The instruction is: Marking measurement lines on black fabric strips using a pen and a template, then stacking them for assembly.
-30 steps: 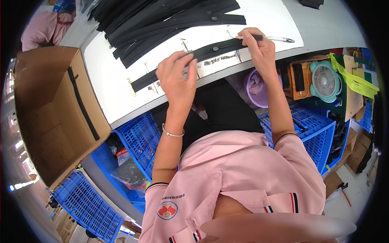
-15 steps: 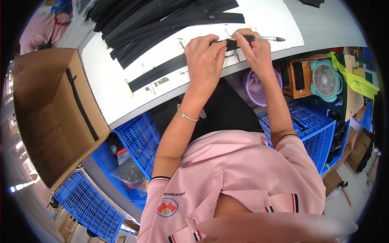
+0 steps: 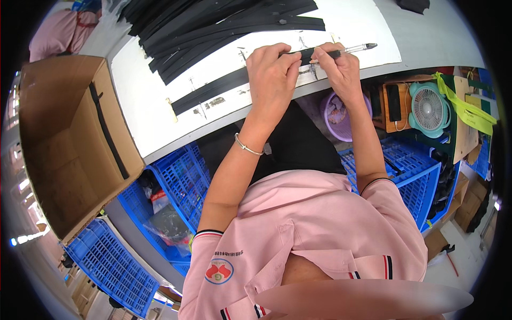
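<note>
A long black fabric strip (image 3: 213, 92) lies across a white board (image 3: 140, 124) at the table's front edge, slanting up to the right. My left hand (image 3: 271, 74) presses on the strip near its right part, thumb and fingers drawn together on it. To its right, my right hand (image 3: 339, 73) grips a clear-barrelled pen (image 3: 358, 48) between thumb and fingers, its capped or dark end pointing right. The writing tip is hidden by the fingers, close over the strip's right end. Dark marks and short drawn lines show on the board around the strip.
A pile of black strips (image 3: 213, 32) covers the board's far side. An open cardboard box (image 3: 53, 144) stands at the left, a strip hanging over its inner wall. Below the table are blue crates (image 3: 413, 184), a purple basket (image 3: 323, 114) and a small teal fan (image 3: 428, 105).
My right hand with the pen has shifted slightly nearer and to the right, and the pen is more tilted. My left hand stays on the strip, almost unmoved.
</note>
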A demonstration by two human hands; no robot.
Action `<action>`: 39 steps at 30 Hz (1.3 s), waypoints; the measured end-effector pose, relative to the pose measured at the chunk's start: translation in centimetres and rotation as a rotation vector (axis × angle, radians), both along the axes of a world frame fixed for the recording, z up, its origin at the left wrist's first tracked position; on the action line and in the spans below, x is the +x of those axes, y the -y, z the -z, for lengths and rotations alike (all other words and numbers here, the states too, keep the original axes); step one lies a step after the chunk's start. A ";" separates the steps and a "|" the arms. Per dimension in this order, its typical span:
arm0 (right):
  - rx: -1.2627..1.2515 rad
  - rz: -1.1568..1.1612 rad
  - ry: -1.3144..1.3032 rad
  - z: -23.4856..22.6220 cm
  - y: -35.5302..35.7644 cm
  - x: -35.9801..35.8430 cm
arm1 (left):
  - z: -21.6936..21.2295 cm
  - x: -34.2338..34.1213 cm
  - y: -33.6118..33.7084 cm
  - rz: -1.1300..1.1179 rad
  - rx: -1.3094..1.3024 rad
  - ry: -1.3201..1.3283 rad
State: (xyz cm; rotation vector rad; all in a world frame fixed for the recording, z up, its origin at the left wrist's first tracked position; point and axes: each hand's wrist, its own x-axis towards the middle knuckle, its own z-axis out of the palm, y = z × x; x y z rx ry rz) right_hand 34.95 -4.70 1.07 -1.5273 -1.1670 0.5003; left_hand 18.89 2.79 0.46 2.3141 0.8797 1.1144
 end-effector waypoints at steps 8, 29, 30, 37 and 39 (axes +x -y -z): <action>-0.129 0.127 -0.101 -0.2 1.1 0.1 | -0.8 -2.8 -1.5 -0.040 -0.039 0.071; -0.064 0.033 0.596 -0.6 -1.6 -0.8 | 0.8 -34.4 -25.0 -1.462 -0.257 -0.374; -0.077 0.020 0.608 -0.8 -2.1 -0.7 | 0.6 -34.4 -24.9 -1.471 -0.224 -0.414; 0.079 0.050 0.669 -0.2 -7.8 -0.7 | -0.7 -36.7 -23.3 -1.437 -0.063 -0.339; 0.036 0.083 0.645 0.3 -8.4 -0.9 | -1.7 -34.8 -20.4 -1.331 0.019 -0.241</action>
